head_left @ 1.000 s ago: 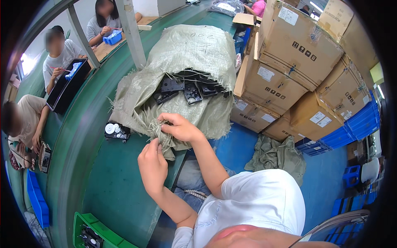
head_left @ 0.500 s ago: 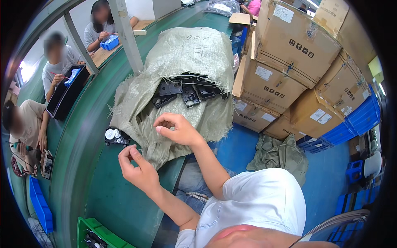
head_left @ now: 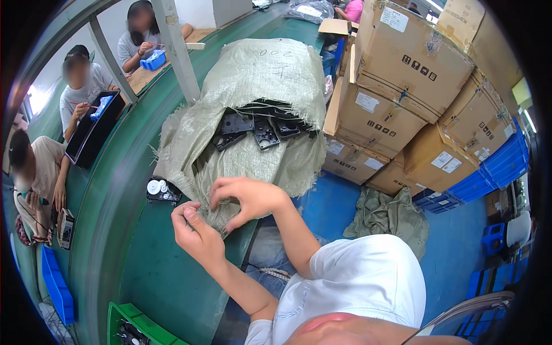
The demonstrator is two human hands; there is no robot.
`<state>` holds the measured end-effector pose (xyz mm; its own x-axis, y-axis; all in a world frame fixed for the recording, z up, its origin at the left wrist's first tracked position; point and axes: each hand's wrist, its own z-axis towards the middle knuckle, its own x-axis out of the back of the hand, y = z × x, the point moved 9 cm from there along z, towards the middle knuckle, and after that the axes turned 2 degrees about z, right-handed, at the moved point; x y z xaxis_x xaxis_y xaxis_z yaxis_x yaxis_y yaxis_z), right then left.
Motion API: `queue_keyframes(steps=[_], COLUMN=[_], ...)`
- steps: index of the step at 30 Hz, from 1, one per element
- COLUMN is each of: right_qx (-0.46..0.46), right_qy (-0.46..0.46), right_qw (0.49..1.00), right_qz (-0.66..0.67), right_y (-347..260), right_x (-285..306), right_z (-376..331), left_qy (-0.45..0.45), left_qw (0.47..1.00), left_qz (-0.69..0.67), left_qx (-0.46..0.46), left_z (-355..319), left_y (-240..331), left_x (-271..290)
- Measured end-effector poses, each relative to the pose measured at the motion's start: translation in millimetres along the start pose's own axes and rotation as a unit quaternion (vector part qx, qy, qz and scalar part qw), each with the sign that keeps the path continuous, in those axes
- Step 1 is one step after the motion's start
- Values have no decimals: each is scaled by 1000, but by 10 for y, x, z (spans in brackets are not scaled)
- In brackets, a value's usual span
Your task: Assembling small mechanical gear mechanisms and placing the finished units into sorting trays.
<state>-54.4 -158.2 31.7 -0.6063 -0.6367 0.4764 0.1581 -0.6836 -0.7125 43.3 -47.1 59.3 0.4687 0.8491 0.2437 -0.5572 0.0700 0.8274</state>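
A pale green woven sack (head_left: 267,66) lies on the green work surface, its torn mouth facing me. Black plastic housings (head_left: 265,135) show inside the opening. My right hand (head_left: 253,198) is over the sack's loose lower flap, fingers curved and thumb spread apart, with nothing visible between them. Just left of it, my left hand (head_left: 198,234) is beside the flap's tip, its fingers loosely bent and thumb raised. No object shows in it, though part of the fingers is hidden. A black part with white gears (head_left: 158,187) sits near the sack's left edge.
Stacked cardboard boxes (head_left: 402,69) stand at right beside blue crates (head_left: 497,158). A crumpled sack (head_left: 388,215) lies on the blue floor. At lower left is a green bin (head_left: 141,322) with black parts. Several people work across the green conveyor (head_left: 109,230), near a metal post (head_left: 177,52).
My right hand has come down toward my left, and its thumb and fingers have spread. My left hand has shifted slightly right. A seated co-worker at far left has raised a hand.
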Motion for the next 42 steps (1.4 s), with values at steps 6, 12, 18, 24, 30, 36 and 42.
queue_keyframes(steps=[6,12,18,24,30,36,42], right_qx=[-91,-92,-50,22,-14,6,9], right_qy=[-50,-22,102,150,90,75,74], right_qw=[992,993,994,983,956,941,936], right_qz=[-71,-65,3,103,280,329,343], right_y=[185,157,10,-176,-240,-277,-217], right_x=[-167,-41,135,214,39,-47,-51], right_z=[-47,7,60,58,99,145,114], left_qy=[-15,-22,-40,-40,-39,-38,-67], left_qw=[1000,999,998,999,999,998,994], left_qz=[18,17,21,19,-10,-53,-84], left_qx=[-8,-17,-38,-10,-1,6,-2], left_z=[0,1,1,-18,-28,-32,-39], left_y=[14,31,56,25,16,-58,-64], left_x=[-12,-44,-89,-97,-89,-85,-144])
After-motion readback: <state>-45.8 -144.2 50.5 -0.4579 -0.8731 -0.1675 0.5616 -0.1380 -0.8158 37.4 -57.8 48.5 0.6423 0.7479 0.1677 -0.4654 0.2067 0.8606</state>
